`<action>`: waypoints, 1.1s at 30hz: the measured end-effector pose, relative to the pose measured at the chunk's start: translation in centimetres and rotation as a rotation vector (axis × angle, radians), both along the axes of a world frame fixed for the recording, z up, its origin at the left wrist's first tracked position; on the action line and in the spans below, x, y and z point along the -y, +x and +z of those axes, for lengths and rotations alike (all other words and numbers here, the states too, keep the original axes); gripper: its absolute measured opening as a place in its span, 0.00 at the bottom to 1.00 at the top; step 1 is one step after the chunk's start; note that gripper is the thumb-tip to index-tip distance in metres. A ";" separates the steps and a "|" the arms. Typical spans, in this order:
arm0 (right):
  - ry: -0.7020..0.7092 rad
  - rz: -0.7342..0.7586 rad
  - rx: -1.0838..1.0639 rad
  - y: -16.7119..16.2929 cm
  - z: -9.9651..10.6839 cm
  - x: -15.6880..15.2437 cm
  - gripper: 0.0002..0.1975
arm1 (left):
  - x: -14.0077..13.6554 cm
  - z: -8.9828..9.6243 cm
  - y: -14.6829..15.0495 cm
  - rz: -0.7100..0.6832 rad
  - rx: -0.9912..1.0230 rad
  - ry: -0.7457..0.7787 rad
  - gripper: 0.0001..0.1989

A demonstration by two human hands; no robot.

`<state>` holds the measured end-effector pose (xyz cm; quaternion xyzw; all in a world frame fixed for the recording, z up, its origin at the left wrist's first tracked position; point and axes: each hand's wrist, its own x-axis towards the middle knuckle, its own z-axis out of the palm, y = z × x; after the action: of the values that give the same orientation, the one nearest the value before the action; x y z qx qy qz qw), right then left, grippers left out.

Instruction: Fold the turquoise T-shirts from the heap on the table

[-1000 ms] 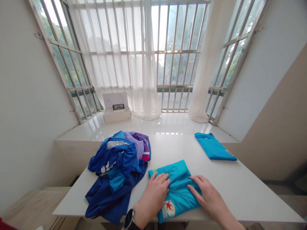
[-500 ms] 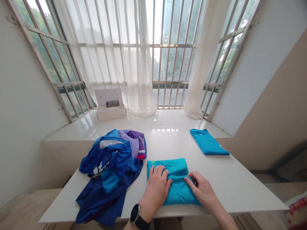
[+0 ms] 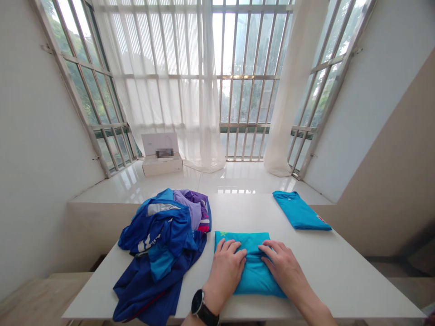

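A turquoise shirt (image 3: 255, 283), folded into a rough rectangle, lies near the front edge of the table. My left hand (image 3: 228, 267), with a black watch on its wrist, rests on the left part of the cloth, fingers spread and a little bent. On the right part, my right hand (image 3: 281, 265) lies with its fingers stretched over the fabric. Neither hand grips anything. A small green print shows at the shirt's upper left corner. Some creases run across its middle, between the hands.
A heap of blue and purple clothes (image 3: 166, 244) lies on the left of the white table (image 3: 346, 285), hanging over its front edge. Another folded blue shirt (image 3: 301, 212) sits at the back right. An open white box (image 3: 162, 165) stands on the window sill.
My right hand has shifted from the shirt's right edge onto its top, with the fingers straightened. My left hand stays on the cloth. The whole view has shifted slightly.
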<state>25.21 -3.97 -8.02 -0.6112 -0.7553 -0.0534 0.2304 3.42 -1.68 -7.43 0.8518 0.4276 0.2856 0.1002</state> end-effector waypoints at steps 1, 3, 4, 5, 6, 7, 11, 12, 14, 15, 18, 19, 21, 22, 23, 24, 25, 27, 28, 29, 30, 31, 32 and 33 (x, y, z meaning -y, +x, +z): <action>-0.020 0.013 0.010 0.0 0.1 -0.1 0.11 | 0.0 0.0 0.0 -0.004 0.008 0.000 0.12; -0.050 0.026 0.014 -0.1 0.2 -0.2 0.10 | 0.1 0.1 -0.1 -0.012 0.019 -0.003 0.12; -0.056 0.025 0.013 -0.2 0.3 -0.2 0.11 | 0.1 0.1 -0.1 -0.014 0.022 -0.006 0.11; -0.056 0.012 0.008 -0.2 0.4 -0.1 0.12 | 0.2 0.2 -0.1 -0.016 0.024 -0.008 0.11; -0.050 -0.012 -0.006 -0.2 0.4 -0.1 0.12 | 0.2 0.3 -0.1 -0.018 0.027 -0.010 0.11; -0.041 -0.049 -0.034 -0.2 0.3 0.0 0.12 | 0.3 0.3 -0.2 -0.021 0.029 -0.012 0.11; -0.021 -0.215 -0.243 0.3 -0.6 -0.3 0.17 | 0.4 0.3 -0.3 -0.026 0.039 -0.019 0.10; -0.032 -0.240 -0.296 0.5 -0.9 -0.5 0.20 | 0.4 0.3 -0.3 -0.026 0.042 -0.023 0.10; -0.060 -0.259 -0.398 0.8 -1.3 -0.8 0.23 | 0.4 0.2 -0.3 -0.026 0.050 -0.026 0.10; -0.068 -0.253 -0.448 1.0 -1.5 -1.0 0.24 | 0.3 0.1 -0.3 -0.026 0.054 -0.026 0.10; -0.058 -0.215 -0.572 1.3 -1.7 -1.6 0.25 | 0.3 0.0 -0.3 -0.022 0.055 -0.022 0.09; -0.054 -0.207 -0.597 1.3 -1.8 -1.7 0.26 | 0.2 0.0 -0.3 -0.021 0.052 -0.021 0.09; -0.055 -0.197 -0.627 1.5 -1.9 -1.9 0.27 | 0.2 0.0 -0.3 -0.017 0.045 -0.022 0.09; -0.060 -0.193 -0.636 1.5 -1.9 -2.0 0.26 | 0.2 0.0 -0.3 -0.017 0.044 -0.023 0.09; -0.068 -0.188 -0.641 1.5 -1.9 -2.1 0.26 | 0.2 0.0 -0.3 -0.018 0.044 -0.023 0.09; -0.080 -0.182 -0.644 1.5 -1.9 -2.1 0.25 | 0.2 0.0 -0.3 -0.020 0.045 -0.023 0.09; -0.092 -0.177 -0.644 1.6 -1.9 -2.1 0.24 | 0.2 0.0 -0.3 -0.022 0.046 -0.021 0.09; -0.120 -0.158 -0.636 1.6 -1.6 -2.1 0.23 | 0.2 0.0 -0.3 -0.022 0.044 -0.017 0.09; -0.129 -0.148 -0.630 1.6 -1.5 -2.1 0.22 | 0.2 0.0 -0.3 -0.020 0.042 -0.016 0.10; -0.134 -0.141 -0.623 1.6 -1.3 -2.1 0.22 | 0.2 0.0 -0.3 -0.017 0.040 -0.017 0.10; -0.137 -0.140 -0.615 1.6 -1.1 -2.1 0.22 | 0.2 0.0 -0.3 -0.014 0.040 -0.020 0.10; -0.139 -0.143 -0.608 1.6 -0.9 -2.1 0.23 | 0.3 0.1 -0.3 -0.011 0.040 -0.022 0.10; -0.142 -0.148 -0.604 1.6 -0.7 -2.1 0.24 | 0.3 0.1 -0.3 -0.008 0.040 -0.025 0.10; -0.146 -0.153 -0.602 1.6 -0.5 -2.1 0.25 | 0.3 0.1 -0.2 -0.005 0.039 -0.027 0.10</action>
<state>26.81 -1.90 -8.55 -0.6696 -0.6069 0.1669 0.3942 3.17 -2.01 -7.29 0.8458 0.4272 0.2961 0.1208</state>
